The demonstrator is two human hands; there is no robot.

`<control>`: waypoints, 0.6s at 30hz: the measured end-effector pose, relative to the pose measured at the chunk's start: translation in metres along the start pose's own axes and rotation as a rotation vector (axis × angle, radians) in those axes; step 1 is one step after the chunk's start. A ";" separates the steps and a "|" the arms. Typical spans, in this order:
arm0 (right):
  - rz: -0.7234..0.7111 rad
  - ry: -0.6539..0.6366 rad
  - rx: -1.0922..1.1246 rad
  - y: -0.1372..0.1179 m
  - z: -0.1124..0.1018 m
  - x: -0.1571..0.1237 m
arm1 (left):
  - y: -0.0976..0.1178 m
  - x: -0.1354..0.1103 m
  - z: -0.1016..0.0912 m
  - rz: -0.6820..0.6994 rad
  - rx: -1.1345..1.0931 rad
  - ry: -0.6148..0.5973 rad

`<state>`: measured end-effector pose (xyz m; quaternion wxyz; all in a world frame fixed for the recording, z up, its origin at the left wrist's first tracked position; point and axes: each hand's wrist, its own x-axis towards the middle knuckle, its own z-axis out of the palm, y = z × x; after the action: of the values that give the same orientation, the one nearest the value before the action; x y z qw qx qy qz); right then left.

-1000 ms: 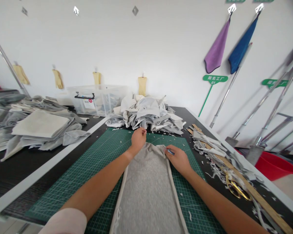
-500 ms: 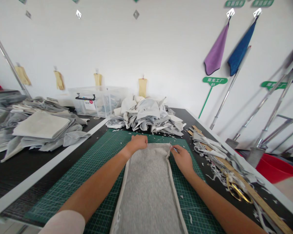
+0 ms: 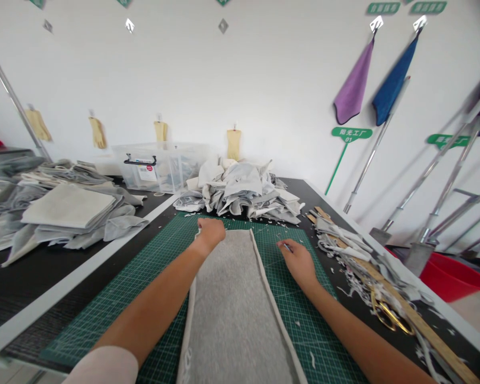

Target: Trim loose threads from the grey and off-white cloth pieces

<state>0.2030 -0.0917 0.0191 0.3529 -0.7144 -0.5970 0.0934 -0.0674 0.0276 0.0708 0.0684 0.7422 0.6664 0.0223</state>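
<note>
Left hand (image 3: 210, 234): fingers closed on corner of soft grey knit panel (image 3: 236, 304) | Right hand (image 3: 298, 261): fingers (image 3: 282, 244) pinch slim tool (image 3: 287, 247) | Under panel: flat gridded green cutting mat (image 3: 308, 314)

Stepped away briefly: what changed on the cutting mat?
The left hand has drawn the gray fabric panel leftward across the green cutting mat. The right hand has let go of the panel's edge and lies apart from it, with its small blue tool. The fabric pile and brass scissors stayed put.
</note>
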 end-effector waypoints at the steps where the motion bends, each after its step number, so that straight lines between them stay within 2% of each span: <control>1: -0.006 0.001 0.001 0.000 0.000 0.000 | -0.002 -0.001 0.001 -0.034 0.044 0.030; 3: -0.010 -0.002 -0.003 0.000 0.000 0.000 | -0.002 -0.005 0.002 -0.049 0.123 0.125; 6: 0.005 -0.006 -0.020 0.000 0.001 0.000 | 0.005 -0.013 -0.001 0.105 0.100 0.213; 8: 0.007 -0.007 -0.025 0.000 0.001 0.000 | 0.012 -0.018 -0.006 0.250 0.044 0.129; 13: -0.008 -0.005 -0.015 0.000 0.000 0.000 | 0.032 -0.027 -0.012 0.585 -0.130 -0.184; 16: -0.005 -0.012 -0.017 -0.001 0.000 0.000 | 0.040 -0.035 -0.010 0.716 -0.172 -0.431; 18: 0.001 -0.014 -0.019 -0.002 0.000 -0.001 | 0.043 -0.042 -0.009 0.722 -0.320 -0.462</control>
<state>0.2015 -0.0922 0.0202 0.3417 -0.7174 -0.6000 0.0929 -0.0304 -0.0179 0.0877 0.3170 0.8925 0.3204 -0.0189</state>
